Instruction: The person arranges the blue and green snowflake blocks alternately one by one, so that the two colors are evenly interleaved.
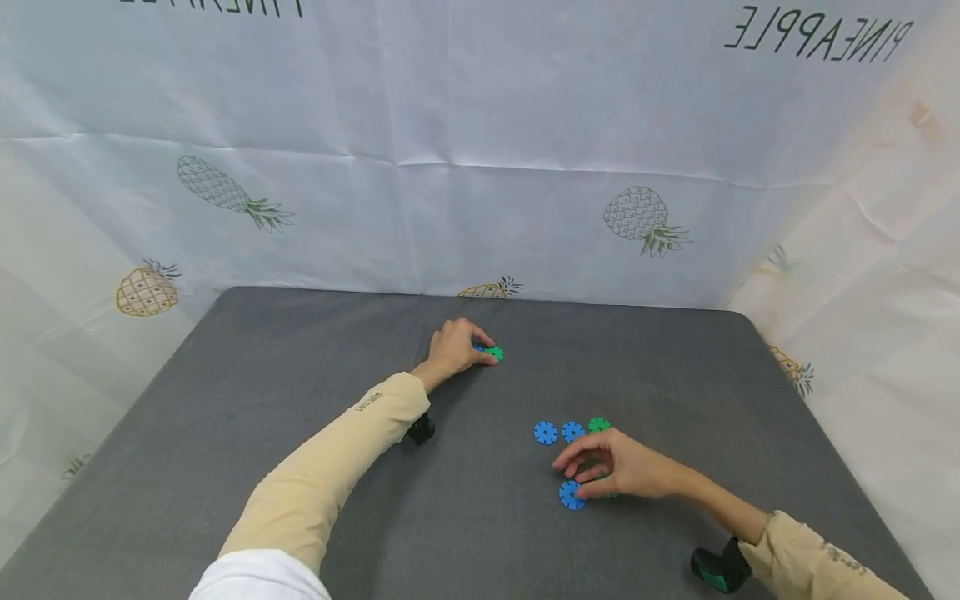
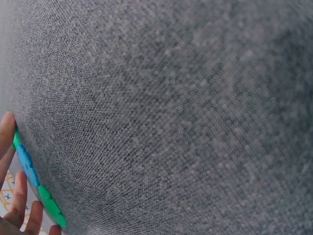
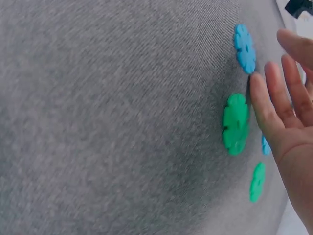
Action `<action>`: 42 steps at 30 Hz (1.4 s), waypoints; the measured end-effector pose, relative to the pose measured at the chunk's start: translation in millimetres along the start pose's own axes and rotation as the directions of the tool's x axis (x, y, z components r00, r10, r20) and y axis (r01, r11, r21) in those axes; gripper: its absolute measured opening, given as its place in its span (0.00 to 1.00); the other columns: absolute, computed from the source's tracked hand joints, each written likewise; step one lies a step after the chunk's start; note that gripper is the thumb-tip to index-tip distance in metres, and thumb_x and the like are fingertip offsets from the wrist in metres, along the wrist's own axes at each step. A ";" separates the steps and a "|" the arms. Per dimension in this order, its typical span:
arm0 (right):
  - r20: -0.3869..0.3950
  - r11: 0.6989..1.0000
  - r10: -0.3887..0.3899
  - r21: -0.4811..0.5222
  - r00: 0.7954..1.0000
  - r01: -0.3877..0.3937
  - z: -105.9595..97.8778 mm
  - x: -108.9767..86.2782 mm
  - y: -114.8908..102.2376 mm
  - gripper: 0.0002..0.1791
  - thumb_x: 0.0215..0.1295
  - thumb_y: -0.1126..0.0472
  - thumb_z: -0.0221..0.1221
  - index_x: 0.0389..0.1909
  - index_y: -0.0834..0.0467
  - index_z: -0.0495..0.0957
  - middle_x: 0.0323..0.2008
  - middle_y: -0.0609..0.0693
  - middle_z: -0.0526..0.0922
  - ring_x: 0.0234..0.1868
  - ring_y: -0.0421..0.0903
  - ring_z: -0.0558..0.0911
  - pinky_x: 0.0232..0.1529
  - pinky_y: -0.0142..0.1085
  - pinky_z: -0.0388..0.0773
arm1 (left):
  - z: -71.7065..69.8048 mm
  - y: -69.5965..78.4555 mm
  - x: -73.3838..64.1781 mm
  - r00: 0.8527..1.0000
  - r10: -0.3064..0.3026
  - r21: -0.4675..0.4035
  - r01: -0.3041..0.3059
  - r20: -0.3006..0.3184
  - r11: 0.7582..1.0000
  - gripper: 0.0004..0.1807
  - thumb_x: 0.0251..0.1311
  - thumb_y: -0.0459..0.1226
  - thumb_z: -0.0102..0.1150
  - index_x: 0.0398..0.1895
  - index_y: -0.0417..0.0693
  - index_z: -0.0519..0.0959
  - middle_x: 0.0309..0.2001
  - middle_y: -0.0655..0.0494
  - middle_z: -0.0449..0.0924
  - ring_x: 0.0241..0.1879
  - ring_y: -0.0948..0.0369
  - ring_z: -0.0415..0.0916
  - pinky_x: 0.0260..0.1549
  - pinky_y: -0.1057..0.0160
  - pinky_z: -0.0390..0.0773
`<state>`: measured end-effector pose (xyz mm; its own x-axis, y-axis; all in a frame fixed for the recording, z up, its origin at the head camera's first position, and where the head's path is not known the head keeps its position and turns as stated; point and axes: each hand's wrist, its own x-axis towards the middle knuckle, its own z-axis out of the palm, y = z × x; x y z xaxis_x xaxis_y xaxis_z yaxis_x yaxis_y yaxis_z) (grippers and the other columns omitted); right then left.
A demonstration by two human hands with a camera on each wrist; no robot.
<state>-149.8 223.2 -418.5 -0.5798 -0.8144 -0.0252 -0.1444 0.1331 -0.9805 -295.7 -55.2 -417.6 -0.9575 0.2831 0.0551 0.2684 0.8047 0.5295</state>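
Observation:
Near the far middle of the grey table, my left hand [image 1: 454, 346] holds a green notched disc [image 1: 495, 353] between thumb and fingertips. A blue notched disc [image 2: 27, 165] lies in line with it, largely covered by the fingers in the head view. The left wrist view shows another green disc [image 2: 51, 205] in that row. My right hand [image 1: 630, 467] hovers at the right, fingers loosely curved and holding nothing. Its thumb tip is by a blue disc [image 1: 570, 495]. Beneath this hand lies a green disc [image 3: 235, 125], mostly hidden in the head view.
Beyond the right hand, two blue discs, one on the left [image 1: 545, 432] and one beside it [image 1: 573, 431], lie in a row with a green disc [image 1: 599, 424]. A pineapple-print cloth [image 1: 480, 225] hangs behind the grey table [image 1: 285, 358]. Dark wrist devices sit below both sleeves.

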 end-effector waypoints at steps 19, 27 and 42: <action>-0.081 0.990 0.078 -0.112 0.994 -0.087 38.1 -14.6 -7.1 0.19 0.58 0.62 0.68 0.49 0.64 0.79 0.43 0.56 0.80 0.40 0.42 0.80 0.39 0.37 0.82 | 1.8 -5.1 3.2 1.000 0.012 -0.017 -0.012 -0.006 1.000 0.13 0.47 0.46 0.75 0.37 0.56 0.89 0.47 0.56 0.83 0.41 0.56 0.79 0.31 0.61 0.76; -0.221 0.953 0.029 -0.288 0.975 -0.093 53.6 -25.0 -8.3 0.21 0.54 0.57 0.70 0.46 0.64 0.81 0.33 0.45 0.79 0.29 0.37 0.78 0.29 0.31 0.80 | -2.6 -3.6 1.1 0.999 0.029 -0.027 -0.030 -0.012 0.999 0.12 0.45 0.45 0.76 0.34 0.57 0.89 0.45 0.55 0.84 0.40 0.56 0.79 0.29 0.62 0.76; -0.222 0.860 -0.133 -0.511 0.966 0.001 61.2 -22.3 -3.6 0.14 0.52 0.64 0.71 0.40 0.59 0.84 0.31 0.42 0.76 0.26 0.30 0.74 0.22 0.26 0.76 | -2.4 0.0 -0.2 1.000 0.014 -0.028 -0.014 0.010 0.999 0.14 0.46 0.45 0.75 0.37 0.55 0.89 0.47 0.56 0.83 0.42 0.56 0.79 0.28 0.62 0.76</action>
<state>-87.3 206.4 -426.3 -0.7188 -0.6790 0.1492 -0.5342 0.4022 -0.7435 -295.8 -56.5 -415.7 -0.9525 0.2997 0.0542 0.2786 0.7856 0.5525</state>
